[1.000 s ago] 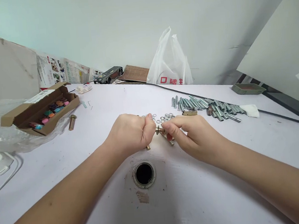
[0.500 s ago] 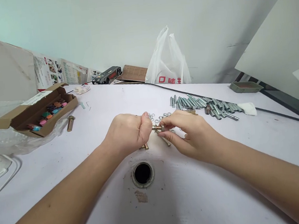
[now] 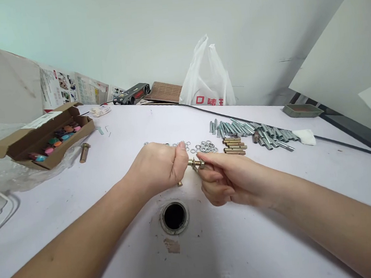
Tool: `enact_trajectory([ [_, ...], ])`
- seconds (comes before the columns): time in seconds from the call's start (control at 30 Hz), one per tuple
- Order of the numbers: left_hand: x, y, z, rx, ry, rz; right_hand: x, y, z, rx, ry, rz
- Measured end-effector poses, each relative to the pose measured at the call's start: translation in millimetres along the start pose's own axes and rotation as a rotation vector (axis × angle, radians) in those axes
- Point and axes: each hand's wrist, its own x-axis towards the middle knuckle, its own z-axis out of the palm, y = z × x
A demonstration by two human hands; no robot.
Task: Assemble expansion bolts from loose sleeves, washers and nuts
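Note:
A brass-coloured bolt [image 3: 195, 163] with a washer and a hex head lies level between my two hands. My left hand [image 3: 158, 165] is closed in a fist around its left end, which is hidden. At the hex head, the thumb and fingers of my right hand [image 3: 223, 174] pinch the bolt. Just behind the hands, small ring washers [image 3: 206, 146] lie in a loose pile. Several brass-coloured sleeves [image 3: 234, 145] are stacked beyond my right hand. Part of another brass-coloured piece [image 3: 179, 183] shows below my left fist.
Silvery bolts and tubes [image 3: 263, 132] are heaped at the right. A round hole [image 3: 174, 215] opens in the white table before me. At the left stands a cardboard box [image 3: 87, 127] of colourful pieces, with a larger bolt [image 3: 83, 153] nearby. A black cable [image 3: 202, 110] crosses behind.
My right hand has turned at the hex head, its fingers now curled underneath with the thumb on top. My left fist stays around the bolt. The view has shifted slightly.

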Motion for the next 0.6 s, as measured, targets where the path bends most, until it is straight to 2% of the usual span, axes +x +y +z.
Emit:
enact_trajectory([
  [0.07,1.1,-1.1,0.0,-0.007,-0.050,-0.058,-0.9,0.2,-0.8,-0.217,0.084,-0.056],
  [0.2,3.9,-2.5,-3.1,-0.087,-0.194,-0.206,-2.3,2.9,-3.9,-0.929,0.369,-0.338],
  [0.33,3.5,-3.8,-8.6,-0.259,-0.302,-0.235,1.3,8.6,-5.2,-1.256,0.500,-0.569],
  [0.4,1.5,-5.2,-8.8,-0.295,-0.321,-0.230,2.5,10.1,-4.3,-1.269,0.512,-0.578],
  [0.47,-0.6,-5.6,-6.4,-0.295,-0.324,-0.217,2.8,10.5,-2.6,-1.169,0.471,-0.497],
  [0.6,0.2,0.4,1.3,-0.283,-0.290,-0.147,5.1,10.1,-1.0,-0.702,0.286,-0.253],
])
